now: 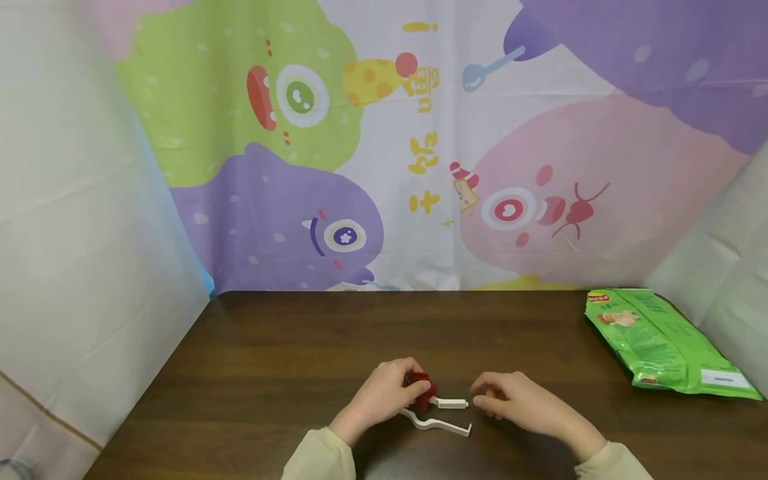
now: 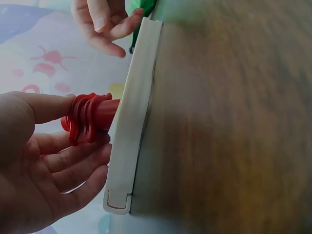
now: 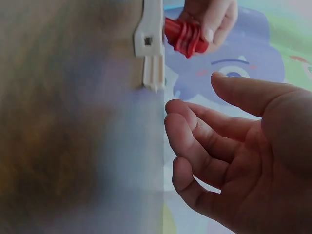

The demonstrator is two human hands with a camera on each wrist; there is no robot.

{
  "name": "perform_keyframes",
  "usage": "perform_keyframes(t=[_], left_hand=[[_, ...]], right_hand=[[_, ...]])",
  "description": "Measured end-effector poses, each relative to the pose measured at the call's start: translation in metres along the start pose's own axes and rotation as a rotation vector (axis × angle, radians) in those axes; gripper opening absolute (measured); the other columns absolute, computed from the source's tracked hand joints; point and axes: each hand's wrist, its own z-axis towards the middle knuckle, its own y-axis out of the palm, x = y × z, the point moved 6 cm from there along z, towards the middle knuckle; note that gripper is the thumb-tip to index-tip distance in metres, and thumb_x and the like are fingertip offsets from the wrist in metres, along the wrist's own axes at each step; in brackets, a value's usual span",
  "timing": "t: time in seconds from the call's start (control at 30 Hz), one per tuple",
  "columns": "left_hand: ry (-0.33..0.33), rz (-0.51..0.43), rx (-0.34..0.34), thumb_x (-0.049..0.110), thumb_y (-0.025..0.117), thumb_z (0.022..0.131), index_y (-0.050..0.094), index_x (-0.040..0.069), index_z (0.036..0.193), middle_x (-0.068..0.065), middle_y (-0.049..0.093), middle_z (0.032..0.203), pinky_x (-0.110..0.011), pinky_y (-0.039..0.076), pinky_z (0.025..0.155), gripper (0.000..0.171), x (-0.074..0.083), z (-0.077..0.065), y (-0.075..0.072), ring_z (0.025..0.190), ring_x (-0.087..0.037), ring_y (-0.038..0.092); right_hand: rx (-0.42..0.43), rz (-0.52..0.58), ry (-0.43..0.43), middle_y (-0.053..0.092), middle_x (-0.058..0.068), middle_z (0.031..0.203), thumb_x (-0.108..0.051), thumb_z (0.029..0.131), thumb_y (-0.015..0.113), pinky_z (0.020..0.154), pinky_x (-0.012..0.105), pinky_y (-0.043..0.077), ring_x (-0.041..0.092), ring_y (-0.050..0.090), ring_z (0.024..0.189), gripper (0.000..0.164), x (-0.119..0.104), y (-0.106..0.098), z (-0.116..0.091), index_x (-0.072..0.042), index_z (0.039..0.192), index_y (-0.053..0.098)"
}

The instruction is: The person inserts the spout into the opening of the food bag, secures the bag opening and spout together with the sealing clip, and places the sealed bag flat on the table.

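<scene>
My left hand (image 1: 387, 393) pinches a ridged red cap (image 2: 87, 118) between thumb and fingers. The cap sits on a red spout that joins a long white plastic bag clip (image 2: 134, 107). In the head view the clip stands open, its upper arm (image 1: 451, 403) apart from a wavy lower arm (image 1: 443, 425) with a hooked end. To the right of the arms' free ends is my right hand (image 1: 519, 403). Its fingers are loosely bent, hold nothing, and stay apart from the clip, as the right wrist view confirms with the bare palm (image 3: 243, 170).
A green snack bag (image 1: 666, 343) lies at the back right of the dark wooden table (image 1: 288, 360). Behind the table hangs a curtain (image 1: 414, 247) with cartoon monsters. Pale cloth walls (image 1: 90, 200) stand at both sides.
</scene>
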Motion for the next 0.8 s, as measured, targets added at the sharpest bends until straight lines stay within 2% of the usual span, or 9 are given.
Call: perform_keyframes(t=[0.2,0.5,0.63,0.73,0.8], left_hand=[[-0.008,-0.008,0.011,0.03,0.064,0.083,0.063,0.017,0.087,0.01,0.062,0.077,-0.022,0.043,0.064,0.013,0.001,0.0,-0.002,0.068,-0.002,0.053],[-0.011,-0.01,0.015,0.03,0.064,0.083,0.064,0.016,0.087,0.009,0.061,0.075,-0.022,0.042,0.063,0.014,0.003,0.002,-0.011,0.067,-0.003,0.052],[-0.014,-0.012,0.002,0.031,0.064,0.083,0.063,0.016,0.088,0.009,0.061,0.076,-0.022,0.042,0.063,0.015,0.004,0.003,-0.012,0.067,-0.003,0.052],[-0.008,-0.025,-0.007,0.031,0.064,0.083,0.063,0.016,0.089,0.009,0.061,0.078,-0.022,0.042,0.064,0.016,0.007,0.004,-0.011,0.068,-0.003,0.052],[-0.008,-0.038,-0.013,0.03,0.064,0.083,0.064,0.016,0.089,0.009,0.061,0.078,-0.022,0.042,0.063,0.016,0.008,0.004,-0.011,0.067,-0.003,0.052]], right_hand=[[0.041,-0.067,0.003,0.058,-0.006,0.068,-0.03,0.091,0.054,0.054,0.022,0.043,0.002,0.052,0.059,0.027,0.007,-0.011,-0.001,-0.007,0.102,0.061],[0.138,-0.179,0.042,0.052,-0.009,0.067,-0.03,0.089,0.056,0.053,0.02,0.038,-0.002,0.045,0.056,0.033,0.025,-0.032,-0.014,-0.004,0.11,0.056],[0.257,-0.289,0.088,0.056,-0.007,0.082,-0.028,0.088,0.059,0.063,0.025,0.044,0.004,0.053,0.072,0.03,0.033,-0.046,-0.024,-0.006,0.107,0.059],[0.36,-0.362,0.135,0.057,0.001,0.098,-0.026,0.086,0.061,0.076,0.037,0.046,0.018,0.057,0.091,0.028,0.039,-0.058,-0.032,-0.006,0.106,0.06],[0.403,-0.39,0.155,0.056,0.007,0.105,-0.025,0.086,0.061,0.08,0.044,0.045,0.027,0.056,0.099,0.029,0.043,-0.064,-0.037,-0.004,0.107,0.06]])
